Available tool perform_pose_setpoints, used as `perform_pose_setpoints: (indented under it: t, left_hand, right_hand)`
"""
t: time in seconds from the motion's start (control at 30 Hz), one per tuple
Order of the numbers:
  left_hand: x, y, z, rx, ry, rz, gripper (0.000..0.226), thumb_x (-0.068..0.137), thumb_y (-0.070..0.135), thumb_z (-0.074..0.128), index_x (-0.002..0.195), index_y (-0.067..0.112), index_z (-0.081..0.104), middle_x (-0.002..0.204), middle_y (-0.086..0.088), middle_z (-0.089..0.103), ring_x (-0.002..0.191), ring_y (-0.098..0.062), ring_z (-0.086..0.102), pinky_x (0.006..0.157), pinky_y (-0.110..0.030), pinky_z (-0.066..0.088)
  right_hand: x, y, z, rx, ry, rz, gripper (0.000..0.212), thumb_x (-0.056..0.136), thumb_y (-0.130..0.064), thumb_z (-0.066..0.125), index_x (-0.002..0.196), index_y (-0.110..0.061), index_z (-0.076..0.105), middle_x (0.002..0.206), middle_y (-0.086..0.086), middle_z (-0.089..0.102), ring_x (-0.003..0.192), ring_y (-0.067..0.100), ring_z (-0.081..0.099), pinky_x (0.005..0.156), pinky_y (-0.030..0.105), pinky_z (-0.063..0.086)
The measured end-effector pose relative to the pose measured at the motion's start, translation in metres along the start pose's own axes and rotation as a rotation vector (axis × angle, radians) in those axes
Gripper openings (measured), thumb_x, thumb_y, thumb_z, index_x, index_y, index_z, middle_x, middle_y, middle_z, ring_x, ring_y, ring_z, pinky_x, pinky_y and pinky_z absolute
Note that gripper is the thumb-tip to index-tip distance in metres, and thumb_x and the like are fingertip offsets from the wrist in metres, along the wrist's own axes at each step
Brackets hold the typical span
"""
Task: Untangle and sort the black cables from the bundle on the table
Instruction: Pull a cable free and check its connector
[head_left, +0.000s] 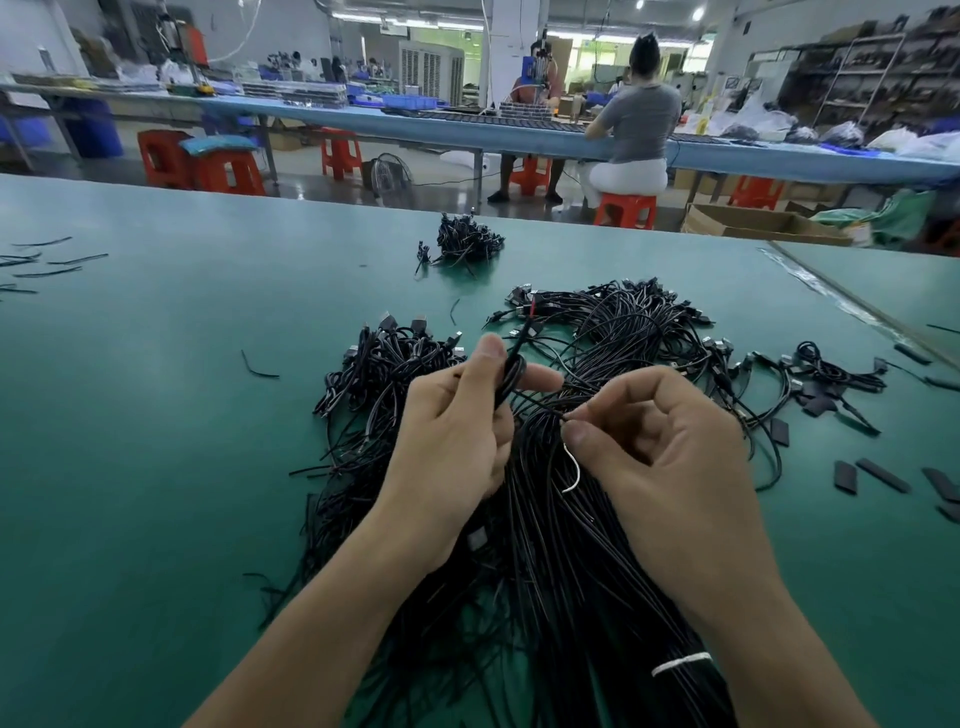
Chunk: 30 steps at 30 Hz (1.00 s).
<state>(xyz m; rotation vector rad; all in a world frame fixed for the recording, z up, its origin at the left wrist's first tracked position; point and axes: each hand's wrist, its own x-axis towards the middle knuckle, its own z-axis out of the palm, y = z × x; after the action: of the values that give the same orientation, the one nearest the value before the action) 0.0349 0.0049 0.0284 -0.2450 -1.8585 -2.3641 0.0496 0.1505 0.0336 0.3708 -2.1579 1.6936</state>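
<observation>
Pinching one black cable (540, 405) by its end with my right hand (670, 452), I mean to tease it from the bundle (550, 571) on the desk (156, 441); my left hand (457, 436) grips a coiled cable (511, 376), keeping it apart.

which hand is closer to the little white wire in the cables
Right. The white wire curls down just beside the thumb of the right hand, below its pinch on a cable. The left hand grips cables further to the wire's left.
</observation>
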Motion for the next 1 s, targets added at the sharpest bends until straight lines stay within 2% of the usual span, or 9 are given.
perform_pose_setpoints:
  t: [0.17,0.3,0.4,0.47,0.63,0.73,0.87,0.93,1.0]
  left_hand:
    - [-0.002,0.0,0.004,0.047,-0.045,-0.013,0.045,0.103,0.046,0.043,0.089,0.023,0.079,0.044,0.008,0.029,0.037,-0.009,0.019,0.04,-0.016,0.02]
    - [0.0,-0.003,0.006,0.14,0.059,0.0,0.057,0.106,0.043,0.038,0.069,0.023,0.076,0.04,0.01,0.032,0.034,-0.007,0.023,0.039,-0.018,0.021]
    - [0.001,-0.006,0.003,0.33,0.086,0.008,0.068,0.106,0.043,0.04,0.045,0.014,0.053,0.04,0.009,0.032,0.035,-0.01,0.025,0.043,-0.024,0.023]
    - [0.0,-0.008,0.001,0.414,0.02,0.011,0.065,0.105,0.043,0.041,0.046,0.016,0.036,0.045,0.003,0.028,0.04,-0.013,0.022,0.047,-0.027,0.02]
    - [-0.005,-0.004,0.002,0.306,-0.193,-0.219,0.055,0.103,0.035,0.037,0.052,0.017,0.039,0.051,-0.002,0.026,0.041,-0.01,0.02,0.042,-0.019,0.019]
    - [-0.009,0.0,0.007,0.19,-0.279,-0.385,0.054,0.092,0.055,0.033,0.045,0.028,0.04,0.049,0.009,0.027,0.042,-0.009,0.019,0.041,-0.017,0.02]
    - [-0.01,0.001,0.005,0.135,-0.473,-0.443,0.066,0.071,0.089,0.03,0.054,0.027,0.043,0.06,0.006,0.025,0.049,-0.01,0.016,0.041,-0.02,0.016]
    - [-0.008,0.003,0.003,0.228,-0.543,-0.455,0.047,0.08,0.068,0.049,0.061,0.025,0.049,0.058,0.005,0.03,0.048,-0.009,0.022,0.044,-0.02,0.016]
    - [-0.007,0.004,-0.001,0.315,-0.662,-0.33,0.02,0.08,0.018,0.072,0.07,0.024,0.056,0.055,0.009,0.043,0.047,-0.004,0.037,0.046,-0.022,0.025]
  right_hand:
    - [-0.005,-0.007,0.007,-0.013,-0.12,-0.024,0.034,0.085,0.003,0.07,0.081,-0.027,0.054,0.092,-0.02,0.073,0.068,0.012,0.066,0.06,0.028,0.055]
    - [-0.008,-0.012,0.005,-0.109,-0.136,-0.12,0.032,0.087,0.0,0.069,0.083,-0.028,0.053,0.082,-0.022,0.068,0.076,-0.002,0.066,0.061,0.016,0.049]
    - [-0.01,-0.02,0.006,-0.292,-0.17,-0.304,0.029,0.087,-0.004,0.07,0.085,-0.027,0.051,0.08,-0.014,0.062,0.082,0.002,0.064,0.065,0.015,0.047]
    - [-0.01,-0.024,0.006,-0.451,-0.197,-0.435,0.026,0.087,-0.007,0.069,0.087,-0.026,0.05,0.078,-0.017,0.054,0.077,0.005,0.054,0.066,0.016,0.042]
    - [-0.009,-0.029,0.0,-0.554,-0.218,-0.521,0.008,0.085,-0.012,0.063,0.087,-0.019,0.061,0.085,-0.012,0.062,0.089,0.016,0.057,0.077,0.036,0.05]
    - [-0.006,-0.029,-0.003,-0.534,-0.194,-0.478,0.009,0.086,-0.01,0.063,0.089,-0.018,0.061,0.088,-0.012,0.063,0.092,0.015,0.056,0.08,0.033,0.048]
    - [-0.005,-0.024,-0.008,-0.498,-0.185,-0.352,0.021,0.089,-0.006,0.066,0.087,-0.024,0.056,0.08,-0.02,0.056,0.085,0.006,0.052,0.075,0.012,0.038]
    - [-0.003,-0.022,-0.013,-0.482,-0.202,-0.292,0.022,0.088,-0.007,0.066,0.088,-0.028,0.057,0.08,-0.019,0.057,0.082,0.006,0.056,0.071,0.012,0.039]
    - [-0.001,-0.021,-0.018,-0.488,-0.226,-0.271,0.024,0.087,-0.008,0.067,0.089,-0.03,0.059,0.083,-0.018,0.059,0.084,0.006,0.059,0.071,0.011,0.04]
